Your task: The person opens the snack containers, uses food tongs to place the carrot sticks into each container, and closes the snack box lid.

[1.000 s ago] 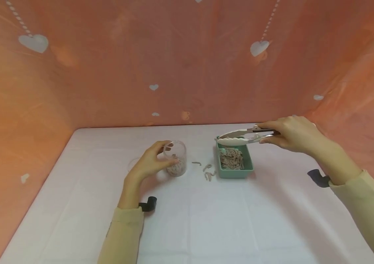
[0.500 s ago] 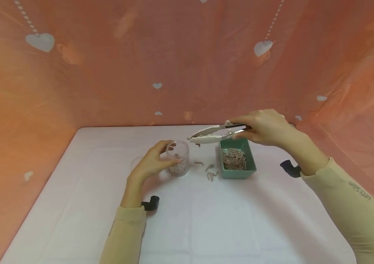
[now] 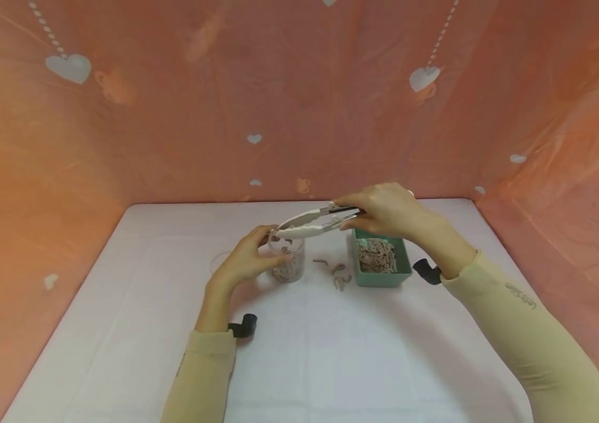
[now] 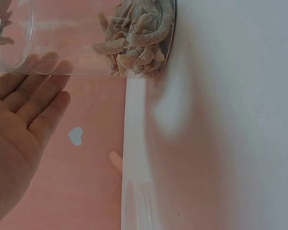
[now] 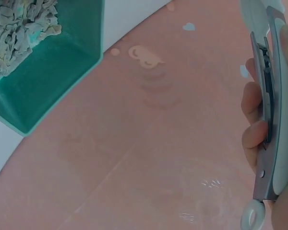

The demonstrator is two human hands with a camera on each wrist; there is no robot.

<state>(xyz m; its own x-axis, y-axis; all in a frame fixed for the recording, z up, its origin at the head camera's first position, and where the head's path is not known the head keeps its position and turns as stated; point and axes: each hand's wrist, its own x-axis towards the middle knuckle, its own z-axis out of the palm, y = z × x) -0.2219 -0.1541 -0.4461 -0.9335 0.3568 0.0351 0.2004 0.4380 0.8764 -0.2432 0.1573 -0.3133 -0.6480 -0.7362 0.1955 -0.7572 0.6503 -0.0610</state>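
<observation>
My left hand (image 3: 243,258) holds a clear plastic jar (image 4: 72,28) upright on the table, thumb on the near side and fingers on the far side. Brownish dried strips (image 4: 139,38) fill its lower part. The white-headed tongs (image 3: 301,227) are gripped in my right hand (image 3: 389,211), their tips over the jar's mouth. A few strips show inside the jar below the tips; whether the tips still pinch any is too small to tell. Right of the jar stands a green tub (image 3: 384,280) with a heap of similar strips (image 3: 377,255).
Several loose strips (image 3: 341,282) lie on the white tablecloth (image 3: 352,352) between jar and tub. A clear round lid (image 4: 144,206) lies left of the jar, partly behind my left hand. An orange sheet with hearts (image 3: 198,117) hangs behind the table.
My right hand has carried the tongs leftward from over the green tub to over the jar's mouth. Strips now show higher inside the jar. The left hand keeps its hold.
</observation>
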